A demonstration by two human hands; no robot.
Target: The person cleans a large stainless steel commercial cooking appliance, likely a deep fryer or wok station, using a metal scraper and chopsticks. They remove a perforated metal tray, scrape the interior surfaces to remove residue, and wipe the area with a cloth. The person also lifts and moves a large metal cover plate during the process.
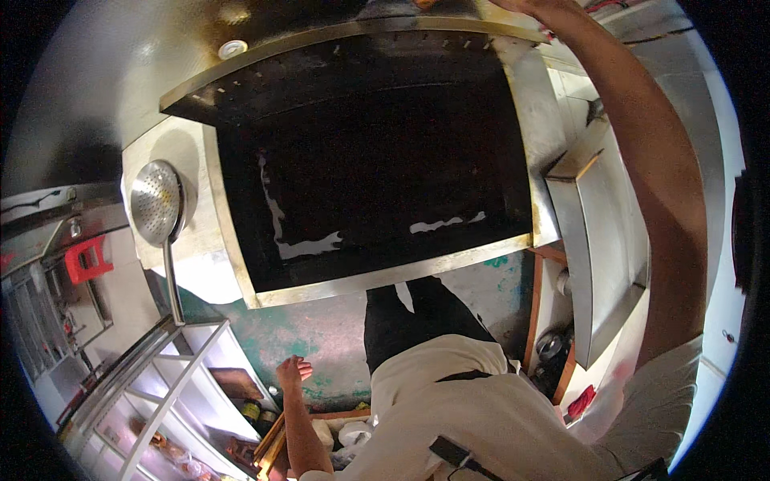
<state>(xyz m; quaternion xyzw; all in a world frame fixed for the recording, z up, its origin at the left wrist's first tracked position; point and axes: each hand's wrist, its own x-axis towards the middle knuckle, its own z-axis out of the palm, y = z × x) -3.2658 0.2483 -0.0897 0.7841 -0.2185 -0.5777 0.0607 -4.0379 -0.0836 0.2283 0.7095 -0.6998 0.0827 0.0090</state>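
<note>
A wide black griddle-like surface (385, 174) lies before me in a pale metal rim (391, 279). Irregular bright patches, apparently reflections or liquid, show along its near side. My right arm reaches up past its right side, and my right hand (517, 3) is at the far edge, mostly cut off by the picture's top. Whether it holds anything is hidden. Low at my left side hangs my left hand (293, 370), fingers loosely bent and slightly apart, with nothing seen in it. A perforated metal skimmer (157, 201) is left of the black surface, its handle pointing towards me.
To the right is a steel box-like container (601, 252). A white-framed rack (174, 400) with jars and packets occupies the lower left. Something red and plastic (89, 260) is at far left. Bags (355, 434) lie behind my left arm. A dark steel wall (132, 66) rises at the back.
</note>
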